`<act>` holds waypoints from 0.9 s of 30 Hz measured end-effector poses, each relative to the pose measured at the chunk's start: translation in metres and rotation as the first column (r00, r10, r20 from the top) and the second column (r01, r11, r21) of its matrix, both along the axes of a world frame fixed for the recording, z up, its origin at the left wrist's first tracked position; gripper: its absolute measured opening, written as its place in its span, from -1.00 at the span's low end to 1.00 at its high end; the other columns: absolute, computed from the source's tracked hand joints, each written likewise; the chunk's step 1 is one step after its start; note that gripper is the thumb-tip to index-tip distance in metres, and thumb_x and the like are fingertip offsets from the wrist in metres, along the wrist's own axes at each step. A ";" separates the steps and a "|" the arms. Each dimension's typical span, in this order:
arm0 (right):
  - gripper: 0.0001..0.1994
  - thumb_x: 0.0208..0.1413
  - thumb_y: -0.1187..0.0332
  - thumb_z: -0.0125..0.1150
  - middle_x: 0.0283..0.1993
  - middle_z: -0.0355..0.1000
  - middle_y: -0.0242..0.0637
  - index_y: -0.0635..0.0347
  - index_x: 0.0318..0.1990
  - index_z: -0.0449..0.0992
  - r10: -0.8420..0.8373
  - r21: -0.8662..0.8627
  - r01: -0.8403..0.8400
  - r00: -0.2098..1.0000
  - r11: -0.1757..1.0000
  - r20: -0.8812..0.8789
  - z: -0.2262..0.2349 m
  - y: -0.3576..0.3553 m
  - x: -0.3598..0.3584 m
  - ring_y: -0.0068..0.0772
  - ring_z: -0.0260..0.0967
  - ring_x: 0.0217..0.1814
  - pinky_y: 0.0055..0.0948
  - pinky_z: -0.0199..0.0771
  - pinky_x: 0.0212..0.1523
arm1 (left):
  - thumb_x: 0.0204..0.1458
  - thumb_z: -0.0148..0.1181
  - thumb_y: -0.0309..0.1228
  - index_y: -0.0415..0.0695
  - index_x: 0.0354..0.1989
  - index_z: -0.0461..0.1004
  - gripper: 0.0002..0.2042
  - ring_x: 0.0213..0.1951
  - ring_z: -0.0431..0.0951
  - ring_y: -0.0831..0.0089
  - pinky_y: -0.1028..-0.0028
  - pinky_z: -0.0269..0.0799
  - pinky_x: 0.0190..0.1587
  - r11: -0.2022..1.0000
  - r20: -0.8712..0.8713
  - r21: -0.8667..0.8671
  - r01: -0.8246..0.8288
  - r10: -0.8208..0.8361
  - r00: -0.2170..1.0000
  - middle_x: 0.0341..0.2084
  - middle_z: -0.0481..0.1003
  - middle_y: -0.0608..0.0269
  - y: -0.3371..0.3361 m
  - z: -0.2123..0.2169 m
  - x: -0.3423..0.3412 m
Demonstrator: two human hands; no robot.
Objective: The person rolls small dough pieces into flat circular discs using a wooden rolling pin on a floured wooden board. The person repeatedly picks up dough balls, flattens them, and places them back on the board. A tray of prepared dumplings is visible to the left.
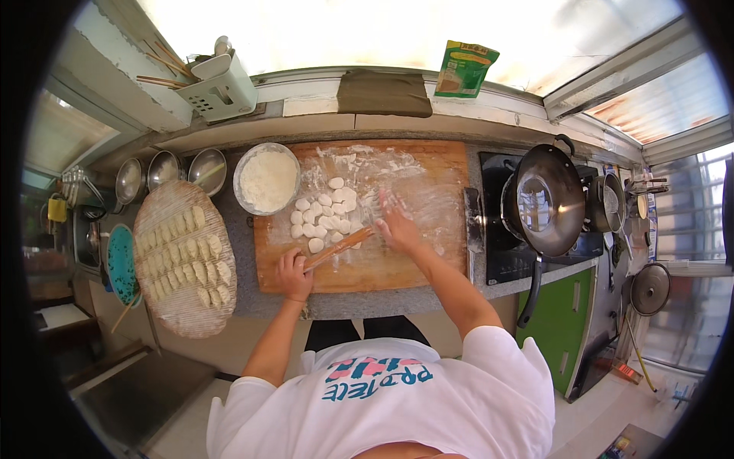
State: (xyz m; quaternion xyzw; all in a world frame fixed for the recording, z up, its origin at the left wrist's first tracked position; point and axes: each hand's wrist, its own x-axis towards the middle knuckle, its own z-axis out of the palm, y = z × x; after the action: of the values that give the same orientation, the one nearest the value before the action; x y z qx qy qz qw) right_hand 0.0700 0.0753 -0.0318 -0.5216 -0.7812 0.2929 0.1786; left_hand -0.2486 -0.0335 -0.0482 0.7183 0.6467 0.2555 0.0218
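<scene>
My left hand point(293, 274) is closed round the near left end of a wooden rolling pin point(338, 249), which lies slantwise over the floury wooden board point(440, 264). My right hand point(397, 222) is by the pin's far right end, its fingers stretched forward over the flour; whether the thumb side touches the pin I cannot tell. Several small flattened dough pieces point(324, 210) sit in a cluster just beyond the pin, white with flour. Left of them, a bowl of flour point(267, 179) rests at the board's upper left corner.
Rows of shaped dumplings point(183, 252) cover a round tray point(191, 323) at left. Behind it stand metal bowls point(207, 170); a teal colander point(121, 264) is farther left. At right, a wok point(544, 200) sits on the black stove point(501, 264), handle jutting toward me. A green pouch point(466, 70) stands on the sill.
</scene>
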 end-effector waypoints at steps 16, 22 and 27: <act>-0.31 0.36 0.27 -0.07 0.57 -0.09 0.16 0.38 0.52 -0.13 -0.118 0.067 0.119 0.993 0.991 -0.029 -0.002 -0.039 0.013 0.21 -0.17 0.62 -0.03 -0.25 0.59 | -0.15 0.30 -0.40 -0.05 -0.29 0.48 -0.79 -0.04 0.52 0.14 0.15 0.39 -0.09 1.000 -0.029 -0.009 -0.009 0.008 1.000 -0.03 0.53 0.29 -0.001 0.003 0.001; -0.32 0.36 0.26 -0.05 0.59 -0.11 0.13 0.37 0.52 -0.09 -0.571 0.327 0.483 0.773 0.812 0.276 0.006 -0.003 0.071 0.18 -0.18 0.62 0.00 -0.22 0.58 | -0.16 0.32 -0.37 -0.03 -0.29 0.49 -0.78 -0.03 0.52 0.18 0.18 0.41 -0.10 1.000 -0.047 0.008 -0.019 0.019 0.999 -0.04 0.53 0.32 -0.001 0.009 0.005; -0.30 0.36 0.26 -0.06 0.60 -0.16 0.16 0.38 0.53 -0.12 -0.071 0.126 0.057 0.991 0.990 0.111 -0.005 -0.035 0.015 0.14 -0.25 0.65 -0.04 -0.29 0.60 | -0.16 0.32 -0.37 -0.04 -0.30 0.50 -0.78 -0.03 0.53 0.16 0.19 0.42 -0.10 1.000 -0.027 0.010 -0.019 0.019 0.999 -0.05 0.53 0.31 0.000 0.007 0.003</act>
State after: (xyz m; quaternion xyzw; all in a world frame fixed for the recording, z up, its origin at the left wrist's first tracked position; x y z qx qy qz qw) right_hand 0.0849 0.0405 -0.0368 -0.5506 -0.7895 0.2080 0.1741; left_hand -0.2458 -0.0336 -0.0409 0.7156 0.6526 0.2491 0.0071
